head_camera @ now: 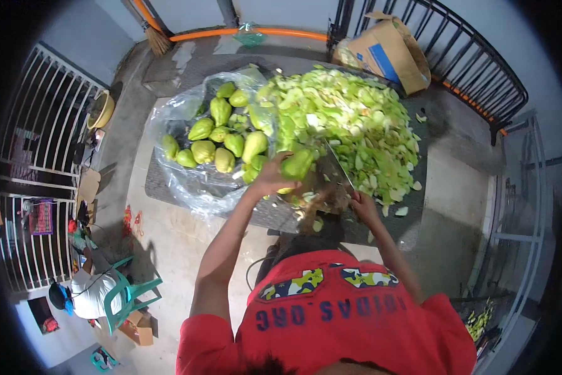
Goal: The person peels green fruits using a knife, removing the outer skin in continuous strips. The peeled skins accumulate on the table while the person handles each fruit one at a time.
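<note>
My left hand (270,179) is closed around a green chayote (297,165) above the near middle of the table. In my right hand (363,205) is a knife (339,161), its long blade pointing away from me and reaching over a dark board or tabletop area strewn with scraps. Several whole chayotes (220,111) lie on a clear plastic sheet or bag (168,112) at the left. A wide heap of pale green slices or peelings (356,108) covers the table's right and far side. The blade's edge and the chayote look apart.
Loose scraps (401,211) lie near the table's right part. A cardboard box (386,54) stands at the far right by a black metal railing (478,51). A broom (156,40) leans at the far left. Another person (96,290) sits on a green plastic chair (131,295) at lower left.
</note>
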A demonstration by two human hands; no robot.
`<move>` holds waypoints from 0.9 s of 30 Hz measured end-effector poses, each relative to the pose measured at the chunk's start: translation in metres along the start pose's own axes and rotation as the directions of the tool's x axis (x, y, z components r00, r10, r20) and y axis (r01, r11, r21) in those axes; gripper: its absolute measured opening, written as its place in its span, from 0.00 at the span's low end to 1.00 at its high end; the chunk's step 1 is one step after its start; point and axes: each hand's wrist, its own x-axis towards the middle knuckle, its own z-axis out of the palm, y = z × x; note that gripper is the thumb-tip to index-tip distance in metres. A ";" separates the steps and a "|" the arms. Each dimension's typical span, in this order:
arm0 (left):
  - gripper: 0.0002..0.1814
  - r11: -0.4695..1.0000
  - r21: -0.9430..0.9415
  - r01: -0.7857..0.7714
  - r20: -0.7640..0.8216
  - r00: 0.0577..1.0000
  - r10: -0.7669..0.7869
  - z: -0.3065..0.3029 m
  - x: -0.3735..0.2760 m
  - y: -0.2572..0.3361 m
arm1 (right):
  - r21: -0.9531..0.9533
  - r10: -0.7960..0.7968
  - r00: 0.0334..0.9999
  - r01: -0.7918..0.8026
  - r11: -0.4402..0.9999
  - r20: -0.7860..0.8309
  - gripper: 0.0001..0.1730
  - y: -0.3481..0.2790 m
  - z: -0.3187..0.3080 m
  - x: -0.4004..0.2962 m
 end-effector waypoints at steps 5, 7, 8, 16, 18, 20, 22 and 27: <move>0.51 0.949 0.284 -0.135 -0.020 0.989 0.146 0.079 0.017 0.000 | 0.288 0.120 0.979 -0.164 0.943 0.166 0.13 -0.014 -0.024 -0.010; 0.50 0.914 0.381 -0.139 -0.039 0.985 0.167 0.099 0.023 -0.020 | 0.333 0.079 0.981 -0.135 0.933 0.178 0.12 -0.012 -0.026 -0.008; 0.50 0.893 0.434 -0.122 -0.057 0.985 0.163 0.106 0.024 -0.033 | 0.333 0.037 0.986 -0.090 0.939 0.162 0.11 -0.009 -0.024 -0.006; 0.50 0.746 0.602 0.284 -0.165 0.959 -0.232 0.133 0.029 -0.001 | 0.078 -0.116 0.989 0.109 0.991 0.091 0.11 0.000 -0.022 0.003; 0.50 0.729 0.629 0.269 -0.189 0.963 -0.191 0.133 0.029 -0.003 | 0.056 -0.114 0.990 0.110 0.992 0.084 0.11 -0.002 -0.021 0.005; 0.49 0.733 0.618 0.285 -0.187 0.958 -0.215 0.134 0.029 -0.002 | 0.012 -0.076 0.990 0.075 0.997 0.117 0.13 -0.007 -0.026 0.002; 0.49 0.730 0.617 0.295 -0.184 0.955 -0.231 0.135 0.029 0.001 | -0.047 -0.043 0.990 0.050 0.998 0.133 0.15 -0.008 -0.028 -0.001; 0.51 0.711 0.623 0.325 -0.188 0.945 -0.268 0.133 0.030 0.009 | -0.127 -0.050 0.989 0.068 0.990 0.140 0.14 -0.007 -0.026 0.001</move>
